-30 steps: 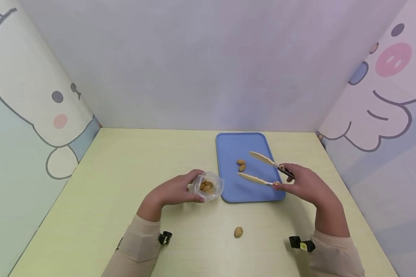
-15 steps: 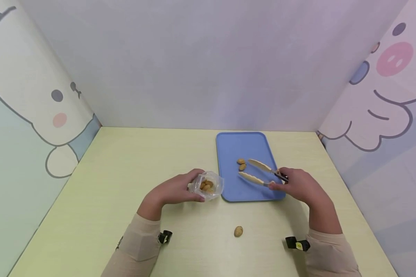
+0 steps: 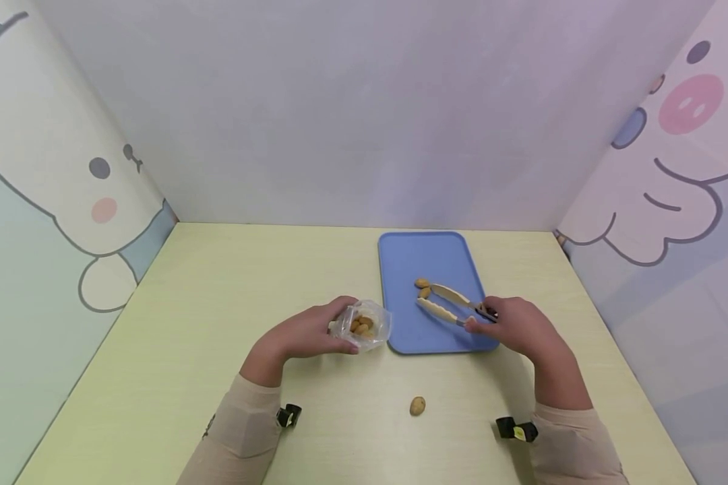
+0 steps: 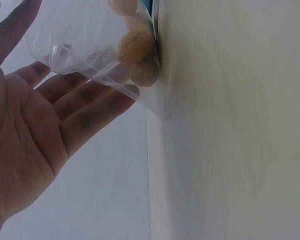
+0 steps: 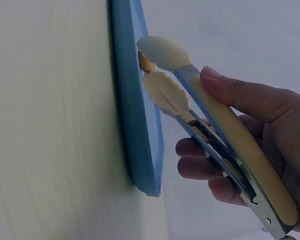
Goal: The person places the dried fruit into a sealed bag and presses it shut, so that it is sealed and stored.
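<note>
My left hand (image 3: 312, 333) holds a clear plastic bag (image 3: 381, 322) by its sides, thumb nearer me and fingers beyond. Several brown oval nuts (image 3: 362, 327) lie inside, and the left wrist view shows them through the plastic (image 4: 80, 30). In my right hand (image 3: 522, 330) are tongs (image 5: 225, 125) with cream, wavy-edged tips. Their tips stand apart over the blue tray (image 3: 421, 252), close around one nut (image 3: 425, 293); whether they touch it I cannot tell. A second nut (image 3: 421, 282) sits just behind that one on the tray.
A single nut (image 3: 417, 405) lies on the pale wooden table (image 3: 267, 269), in front of the tray. The tray's raised rim (image 5: 132, 100) runs beside the tongs. Walls with cartoon figures enclose the table at the back and sides.
My right hand has moved left and the tongs' tips have drawn closer together around the nearer nut on the tray. The left hand and the bag have stayed put.
</note>
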The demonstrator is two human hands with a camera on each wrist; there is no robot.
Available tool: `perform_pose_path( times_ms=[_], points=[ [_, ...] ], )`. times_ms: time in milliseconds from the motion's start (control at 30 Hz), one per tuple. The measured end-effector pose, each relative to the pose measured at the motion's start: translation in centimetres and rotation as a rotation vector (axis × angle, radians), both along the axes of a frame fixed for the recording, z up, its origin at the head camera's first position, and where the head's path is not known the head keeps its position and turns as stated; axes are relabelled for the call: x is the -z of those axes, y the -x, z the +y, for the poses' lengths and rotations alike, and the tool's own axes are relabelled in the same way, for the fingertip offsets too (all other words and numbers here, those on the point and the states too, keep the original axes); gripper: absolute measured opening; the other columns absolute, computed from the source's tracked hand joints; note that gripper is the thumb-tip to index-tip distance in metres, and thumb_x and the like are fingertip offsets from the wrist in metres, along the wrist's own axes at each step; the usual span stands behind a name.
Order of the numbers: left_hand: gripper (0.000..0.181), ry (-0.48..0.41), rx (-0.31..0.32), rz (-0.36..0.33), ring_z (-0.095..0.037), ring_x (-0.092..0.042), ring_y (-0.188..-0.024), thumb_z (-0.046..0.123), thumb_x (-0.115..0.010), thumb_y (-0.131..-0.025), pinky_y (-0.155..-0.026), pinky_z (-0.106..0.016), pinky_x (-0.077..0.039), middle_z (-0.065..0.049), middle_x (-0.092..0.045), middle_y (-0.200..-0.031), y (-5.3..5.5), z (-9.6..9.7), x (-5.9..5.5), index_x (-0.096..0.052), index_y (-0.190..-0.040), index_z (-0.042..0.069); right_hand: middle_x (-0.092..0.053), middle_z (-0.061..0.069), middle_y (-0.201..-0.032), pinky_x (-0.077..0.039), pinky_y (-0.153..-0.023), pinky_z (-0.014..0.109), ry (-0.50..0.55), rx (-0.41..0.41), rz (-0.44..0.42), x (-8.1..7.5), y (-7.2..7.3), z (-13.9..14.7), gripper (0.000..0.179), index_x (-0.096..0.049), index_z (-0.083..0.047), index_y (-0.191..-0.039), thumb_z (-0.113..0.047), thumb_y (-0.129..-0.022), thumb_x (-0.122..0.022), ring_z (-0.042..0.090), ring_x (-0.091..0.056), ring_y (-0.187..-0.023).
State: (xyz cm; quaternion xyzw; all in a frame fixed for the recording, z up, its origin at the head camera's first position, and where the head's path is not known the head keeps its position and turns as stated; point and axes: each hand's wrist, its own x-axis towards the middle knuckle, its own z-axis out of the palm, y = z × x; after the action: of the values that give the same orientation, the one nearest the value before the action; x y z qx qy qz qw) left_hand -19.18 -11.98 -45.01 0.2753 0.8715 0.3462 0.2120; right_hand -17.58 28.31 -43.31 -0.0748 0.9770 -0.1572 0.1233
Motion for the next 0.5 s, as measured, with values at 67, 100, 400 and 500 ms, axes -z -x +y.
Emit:
perform_pose_path(
  times_ms=[67, 100, 400, 500],
  points=[
    [0.078, 0.0, -0.001, -0.001, -0.012, -0.056, -0.096, 0.052, -0.077, -0.078, -0.085, -0.035, -0.045, 0.01, -0.06, -0.108, 0.0, 0.0, 0.01, -0.039, -0.143, 0.032, -0.048, 0.001, -0.067, -0.035, -0.057, 0.032, -0.004, -0.008, 0.008, -0.04, -0.01, -0.09, 0.05, -0.061, -0.01, -0.097, -0.058, -0.085, -0.068, 0.018, -0.046, -0.064],
    [0.078, 0.001, 0.0, 0.0, -0.012, -0.056, -0.096, 0.052, -0.077, -0.078, -0.085, -0.035, -0.045, 0.01, -0.06, -0.108, 0.0, 0.0, 0.02, -0.039, -0.143, 0.032, -0.047, 0.001, -0.066, -0.034, -0.056, 0.032, -0.004, -0.012, 0.013, -0.07, -0.02, -0.13, 0.048, -0.061, -0.011, -0.095, -0.058, -0.085, -0.067, 0.017, -0.046, -0.063],
    [0.078, 0.013, -0.002, 0.002, -0.012, -0.056, -0.096, 0.054, -0.077, -0.078, -0.085, -0.034, -0.045, 0.012, -0.059, -0.107, 0.04, 0.0, 0.12, -0.038, -0.143, 0.034, -0.045, 0.0, -0.065, -0.033, -0.055, 0.032, -0.011, -0.02, 0.03, 0.08, -0.09, -0.14, 0.043, -0.06, -0.013, -0.093, -0.055, -0.086, -0.067, 0.017, -0.044, -0.062],
    [0.078, 0.007, 0.0, 0.0, -0.012, -0.056, -0.096, 0.054, -0.077, -0.078, -0.085, -0.034, -0.045, 0.012, -0.059, -0.107, 0.05, 0.01, 0.11, -0.038, -0.143, 0.033, -0.045, 0.0, -0.065, -0.033, -0.055, 0.032, -0.012, -0.022, 0.035, 0.13, -0.1, -0.12, 0.041, -0.061, -0.013, -0.093, -0.053, -0.087, -0.068, 0.017, -0.044, -0.062]
  ],
)
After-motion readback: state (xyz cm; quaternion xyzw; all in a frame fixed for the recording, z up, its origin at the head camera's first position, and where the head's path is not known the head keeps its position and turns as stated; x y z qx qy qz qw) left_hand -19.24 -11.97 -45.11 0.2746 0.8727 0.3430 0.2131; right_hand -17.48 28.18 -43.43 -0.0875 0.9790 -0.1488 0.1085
